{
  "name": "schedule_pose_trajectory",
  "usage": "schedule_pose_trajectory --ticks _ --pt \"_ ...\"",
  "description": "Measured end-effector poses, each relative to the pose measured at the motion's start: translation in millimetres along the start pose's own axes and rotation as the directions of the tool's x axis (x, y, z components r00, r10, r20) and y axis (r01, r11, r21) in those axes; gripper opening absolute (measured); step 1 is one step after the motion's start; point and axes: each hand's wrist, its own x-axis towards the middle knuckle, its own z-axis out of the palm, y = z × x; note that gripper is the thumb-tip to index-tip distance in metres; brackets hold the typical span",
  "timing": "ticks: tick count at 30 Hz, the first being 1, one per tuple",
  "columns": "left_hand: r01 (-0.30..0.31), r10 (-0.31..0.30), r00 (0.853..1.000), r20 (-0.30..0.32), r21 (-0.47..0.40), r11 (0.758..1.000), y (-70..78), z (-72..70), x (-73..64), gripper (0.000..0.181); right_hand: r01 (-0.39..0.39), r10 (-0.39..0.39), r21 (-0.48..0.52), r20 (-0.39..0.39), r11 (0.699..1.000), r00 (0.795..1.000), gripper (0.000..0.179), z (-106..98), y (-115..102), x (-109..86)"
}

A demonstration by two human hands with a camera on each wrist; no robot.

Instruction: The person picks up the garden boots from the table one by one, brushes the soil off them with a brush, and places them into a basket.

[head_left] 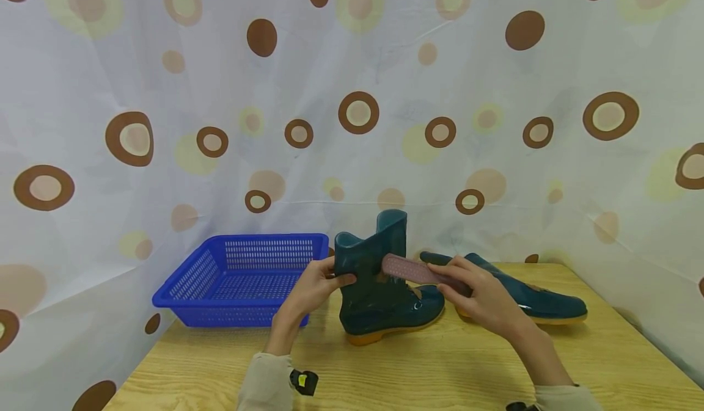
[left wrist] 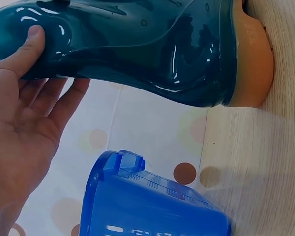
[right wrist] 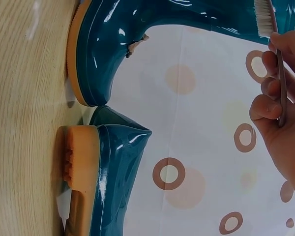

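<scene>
A dark teal rubber boot (head_left: 363,301) with a tan sole stands upright on the wooden table. My left hand (head_left: 313,289) holds its shaft from the left, thumb on the near side and fingers round behind, as the left wrist view shows on the boot (left wrist: 137,54). A pinkish-brown brush (head_left: 409,269) is gripped by its handle in my right hand (head_left: 484,295). Its white bristles (right wrist: 263,18) face the boot's upper shaft in the right wrist view; whether they touch it I cannot tell. To the right, the second teal boot (head_left: 536,295) lies low, partly hidden behind my right hand.
An open blue plastic basket (head_left: 242,316) with slotted walls sits at the table's back left, beside my left hand. Behind the table (head_left: 352,380) hangs a white curtain (head_left: 308,81) with brown and yellow circles.
</scene>
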Motion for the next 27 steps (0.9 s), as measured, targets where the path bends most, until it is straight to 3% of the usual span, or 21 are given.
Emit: schedule_pose_trajectory --ticks 14,27 --pt "-0.004 0.005 1.0 -0.017 0.04 0.999 1.6 0.9 -0.8 0.026 -0.017 0.015 0.03 0.059 0.999 0.998 0.031 -4.0 0.0 -1.4" --pt "0.04 -0.039 0.999 -0.033 0.024 0.999 0.5 1.1 -0.5 0.024 -0.023 0.018 0.052 0.09 0.998 0.996 0.031 -8.7 2.0 -3.1"
